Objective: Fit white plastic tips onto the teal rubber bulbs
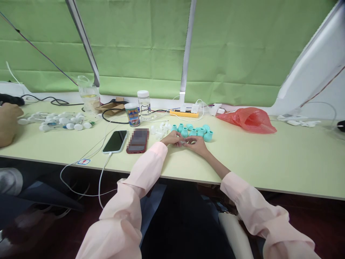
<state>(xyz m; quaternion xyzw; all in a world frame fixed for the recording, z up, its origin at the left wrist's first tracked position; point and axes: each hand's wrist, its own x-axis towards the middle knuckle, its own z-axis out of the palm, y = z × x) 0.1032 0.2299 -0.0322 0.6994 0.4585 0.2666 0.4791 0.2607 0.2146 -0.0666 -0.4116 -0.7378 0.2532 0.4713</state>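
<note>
- A small translucent piece (pixel 183 141) is pinched by nearly closed fingertips of the left hand (pixel 173 138) and right hand (pixel 197 144); its exact shape cannot be told.
- Close two-handed handling is seemingly under way; a light pinch is called for.
- Smooth, round-bellied, short-necked teal pieces (pixel 208 136) are clustered just beyond.
- Whitish pieces (pixel 157 132) are heaped alongside; crinkled red plastic (pixel 249 120) is spread farther right.

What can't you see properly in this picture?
All in the head view:
- The shape of the small whitish piece: too small, and the left hand and right hand partly cover it.
- The dark red phone's screen: blocky squares blur it.
- Inside the crumpled red plastic bag: its folds hide that.
- Another person's bare arm: cut off by the left edge.
</note>
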